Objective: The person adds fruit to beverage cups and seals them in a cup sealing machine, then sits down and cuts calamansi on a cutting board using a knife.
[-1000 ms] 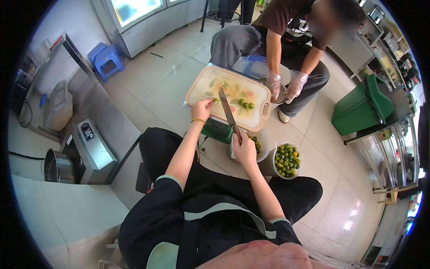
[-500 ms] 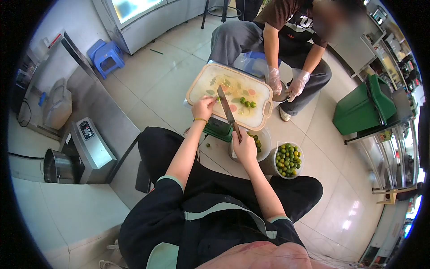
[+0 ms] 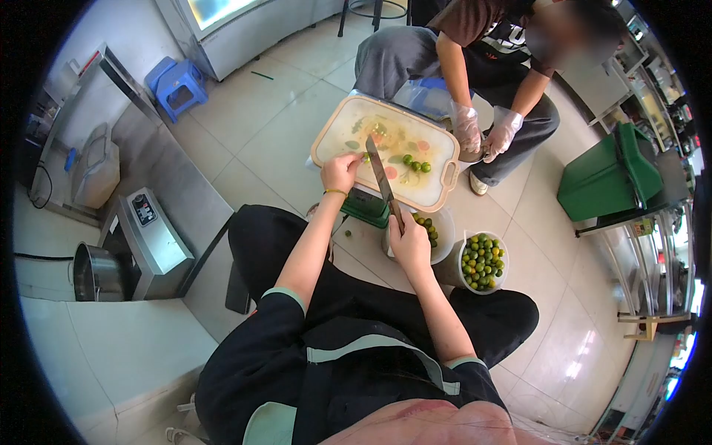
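1. Knife [image 3: 383,178]: blade over cutting board [image 3: 426,194], just beside left fingertips; contact unclear. Likely stiff, fairly weighty, maybe slippery if wet; hold by handle, off the edge.
2. Right hand [image 3: 410,243]: fingers wrapped around handle.
3. Left hand [image 3: 340,172]: fingertips pinching small green fruit [image 3: 366,157], mostly hidden. Probably light, firm, apt to roll; grip at sides.
4. Three whole fruits [image 3: 416,166] on board.
5. Fruit-filled bucket [image 3: 449,274] and tub [image 3: 446,236] nearer the person.
6. Co-worker's gloved hands [image 3: 503,135] beyond board; grip unclear.
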The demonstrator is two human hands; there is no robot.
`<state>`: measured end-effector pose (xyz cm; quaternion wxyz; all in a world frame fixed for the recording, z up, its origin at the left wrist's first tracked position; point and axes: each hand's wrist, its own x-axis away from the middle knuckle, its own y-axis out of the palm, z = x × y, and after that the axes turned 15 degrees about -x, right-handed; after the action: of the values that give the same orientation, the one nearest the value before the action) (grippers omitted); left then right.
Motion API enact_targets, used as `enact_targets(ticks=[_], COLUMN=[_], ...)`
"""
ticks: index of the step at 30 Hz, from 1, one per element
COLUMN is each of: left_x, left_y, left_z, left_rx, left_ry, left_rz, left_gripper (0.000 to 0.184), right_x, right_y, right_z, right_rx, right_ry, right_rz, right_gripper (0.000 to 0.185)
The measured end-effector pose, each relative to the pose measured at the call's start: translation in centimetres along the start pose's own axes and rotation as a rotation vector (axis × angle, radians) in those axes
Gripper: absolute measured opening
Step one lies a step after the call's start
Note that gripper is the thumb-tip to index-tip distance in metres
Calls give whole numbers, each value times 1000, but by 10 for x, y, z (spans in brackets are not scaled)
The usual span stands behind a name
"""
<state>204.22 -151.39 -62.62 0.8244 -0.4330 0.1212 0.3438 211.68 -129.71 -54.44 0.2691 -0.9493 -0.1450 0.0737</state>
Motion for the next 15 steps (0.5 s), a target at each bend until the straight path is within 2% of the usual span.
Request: enact_targets(ticks=[3, 6, 9, 13, 15], left_x=[1, 1, -1, -1, 0], left_y=[-2, 3, 7, 3, 2], left_z=[2, -3, -8, -4, -3], left_rx=[-9, 18, 18, 35, 50], left_ry=[-48, 14, -2, -25, -49], left_rz=[-76, -12, -20, -41, -67], left_gripper=[13, 13, 13, 13, 14], right_x=[-7, -27, -36, -11, -21], right_y=[3, 12, 14, 20, 25], right_z=[1, 4, 6, -1, 0], right_rx=[-59, -117, -140, -84, 7], right_ry=[-51, -165, -79, -30, -68], right_rz=[2, 69, -10, 17, 16], right_gripper=[23, 22, 22, 20, 22])
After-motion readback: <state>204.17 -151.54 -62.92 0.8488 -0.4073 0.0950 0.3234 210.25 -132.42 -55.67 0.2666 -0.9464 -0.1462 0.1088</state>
